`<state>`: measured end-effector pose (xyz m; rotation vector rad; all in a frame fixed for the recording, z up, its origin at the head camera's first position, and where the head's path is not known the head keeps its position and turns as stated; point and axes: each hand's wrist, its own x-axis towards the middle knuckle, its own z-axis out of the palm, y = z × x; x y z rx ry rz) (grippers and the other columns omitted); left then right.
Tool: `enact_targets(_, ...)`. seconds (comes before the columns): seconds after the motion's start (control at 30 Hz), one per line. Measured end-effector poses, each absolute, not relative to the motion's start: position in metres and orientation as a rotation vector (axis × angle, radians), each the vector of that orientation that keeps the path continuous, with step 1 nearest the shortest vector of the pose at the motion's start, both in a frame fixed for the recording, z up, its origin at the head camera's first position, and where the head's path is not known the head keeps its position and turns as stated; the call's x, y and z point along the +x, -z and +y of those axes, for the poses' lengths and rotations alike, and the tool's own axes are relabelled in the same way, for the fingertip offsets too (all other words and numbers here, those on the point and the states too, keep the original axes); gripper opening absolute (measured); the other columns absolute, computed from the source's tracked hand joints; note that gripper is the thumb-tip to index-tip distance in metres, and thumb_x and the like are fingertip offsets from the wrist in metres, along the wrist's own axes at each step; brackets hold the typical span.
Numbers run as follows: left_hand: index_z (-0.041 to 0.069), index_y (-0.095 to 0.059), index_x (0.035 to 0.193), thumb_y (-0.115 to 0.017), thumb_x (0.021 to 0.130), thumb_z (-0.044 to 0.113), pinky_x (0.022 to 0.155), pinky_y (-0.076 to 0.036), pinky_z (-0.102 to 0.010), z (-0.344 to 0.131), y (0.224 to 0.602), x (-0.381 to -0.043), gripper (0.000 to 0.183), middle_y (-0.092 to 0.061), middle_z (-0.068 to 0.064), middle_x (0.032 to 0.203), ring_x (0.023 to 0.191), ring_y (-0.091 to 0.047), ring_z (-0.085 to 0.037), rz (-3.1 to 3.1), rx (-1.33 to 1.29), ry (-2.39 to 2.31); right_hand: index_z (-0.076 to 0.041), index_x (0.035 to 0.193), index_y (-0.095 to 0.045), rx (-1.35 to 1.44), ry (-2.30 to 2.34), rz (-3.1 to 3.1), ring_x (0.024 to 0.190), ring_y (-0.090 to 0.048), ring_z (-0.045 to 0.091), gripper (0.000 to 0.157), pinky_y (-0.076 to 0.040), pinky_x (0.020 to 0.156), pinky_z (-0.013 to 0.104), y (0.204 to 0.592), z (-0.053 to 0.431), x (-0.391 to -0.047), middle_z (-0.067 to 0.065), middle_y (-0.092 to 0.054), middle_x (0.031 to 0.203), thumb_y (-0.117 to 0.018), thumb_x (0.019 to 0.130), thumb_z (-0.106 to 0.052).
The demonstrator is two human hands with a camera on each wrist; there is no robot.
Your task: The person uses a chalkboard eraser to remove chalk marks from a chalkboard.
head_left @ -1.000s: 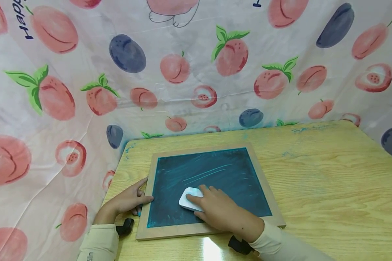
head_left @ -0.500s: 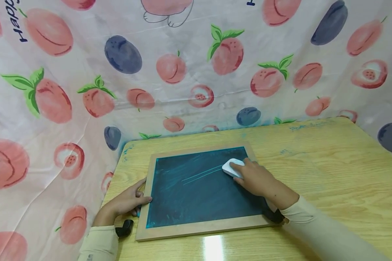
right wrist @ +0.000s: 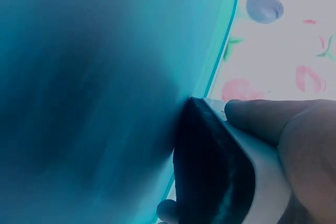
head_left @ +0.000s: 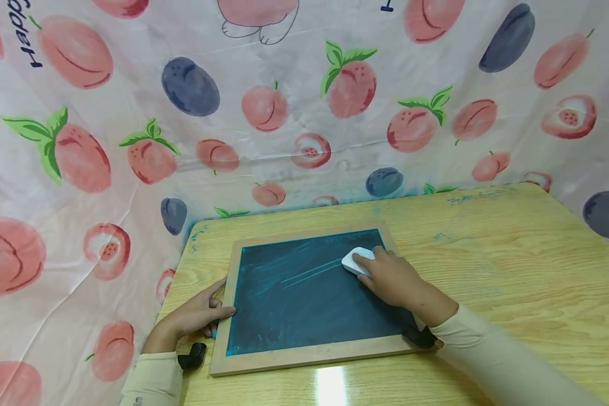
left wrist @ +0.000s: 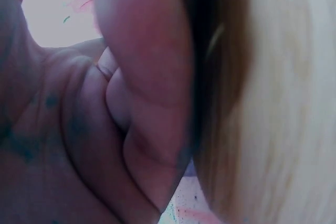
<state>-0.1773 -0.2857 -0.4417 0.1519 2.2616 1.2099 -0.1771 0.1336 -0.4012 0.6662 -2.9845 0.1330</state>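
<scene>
Toward the right of the smeared, dark board [head_left: 304, 316], my right grip [head_left: 393, 277] holds a white, round-cornered eraser [head_left: 354, 261]; my left grip [head_left: 197, 313] clasps the pale wooden frame [head_left: 309, 355] on the grained bench [head_left: 497, 265].

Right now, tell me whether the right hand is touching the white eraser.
Touching. The head view shows the right hand gripping the white eraser, one finger lying across its top.
</scene>
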Motion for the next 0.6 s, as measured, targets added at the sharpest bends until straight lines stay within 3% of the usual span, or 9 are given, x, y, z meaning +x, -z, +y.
enact_targets(0.37, 0.018, 0.001, 0.15, -0.062, 0.087, 0.035, 0.048, -0.051, -0.037, -0.287, 0.441, -0.177, 0.09, -0.056, -0.005, 0.068, 0.043, -0.05, -0.015, 2.263, 0.156, -1.211, -0.022, 0.136, -0.048, 0.836, -0.181, -3.034, 0.104, -0.057, 0.037, 0.047, -0.051, 0.078, 0.049, 0.4, 0.073, -0.167, 0.021, -0.053, 0.122, -0.055, 0.092, -0.038)
enact_targets(0.6, 0.021, 0.0, 0.15, -0.063, 0.086, 0.036, 0.048, -0.05, -0.036, -0.285, 0.442, -0.178, 0.09, -0.049, -0.002, 0.064, 0.041, -0.048, -0.014, 2.259, 0.141, -1.213, -0.024, 0.139, -0.042, 1.014, -0.144, -3.033, 0.115, -0.052, 0.039, 0.05, -0.049, 0.086, 0.05, 0.396, 0.035, -0.153, 0.022, -0.047, 0.132, -0.051, 0.093, -0.04)
